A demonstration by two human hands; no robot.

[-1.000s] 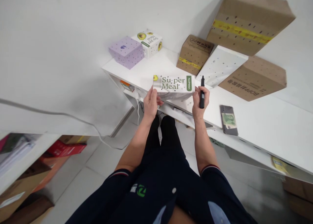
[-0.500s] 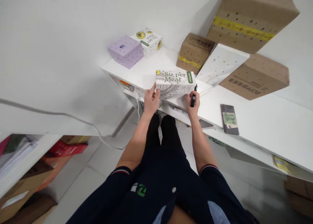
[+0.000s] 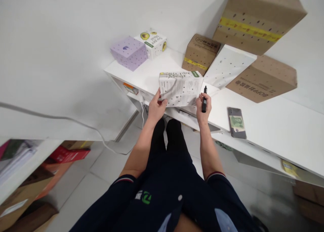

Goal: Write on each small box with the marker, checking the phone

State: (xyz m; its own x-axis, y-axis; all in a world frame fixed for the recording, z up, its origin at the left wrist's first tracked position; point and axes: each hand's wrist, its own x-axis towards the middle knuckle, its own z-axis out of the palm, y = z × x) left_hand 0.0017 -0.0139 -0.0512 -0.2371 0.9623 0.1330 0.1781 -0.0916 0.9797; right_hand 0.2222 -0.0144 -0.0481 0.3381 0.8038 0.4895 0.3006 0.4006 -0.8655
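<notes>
My left hand (image 3: 156, 107) grips the left end of a white Super Meal box (image 3: 180, 87) at the front edge of the white desk (image 3: 263, 124). The box shows its printed text side toward me, its green-lettered face turned up and away. My right hand (image 3: 204, 105) is closed round a black marker (image 3: 204, 98) that points upward, and its fingers also touch the box's lower right corner.
At the desk's far left stand a lilac box (image 3: 129, 52) and a second Super Meal box (image 3: 153, 43). Brown cartons (image 3: 200, 53) and a white speckled box (image 3: 229, 66) stand behind. A phone (image 3: 236, 122) lies to the right. Shelves with boxes (image 3: 37, 164) are at lower left.
The Super Meal box has been tipped away, so the text-covered side now faces me instead of the lettered front. My right hand with the marker shifted slightly right.
</notes>
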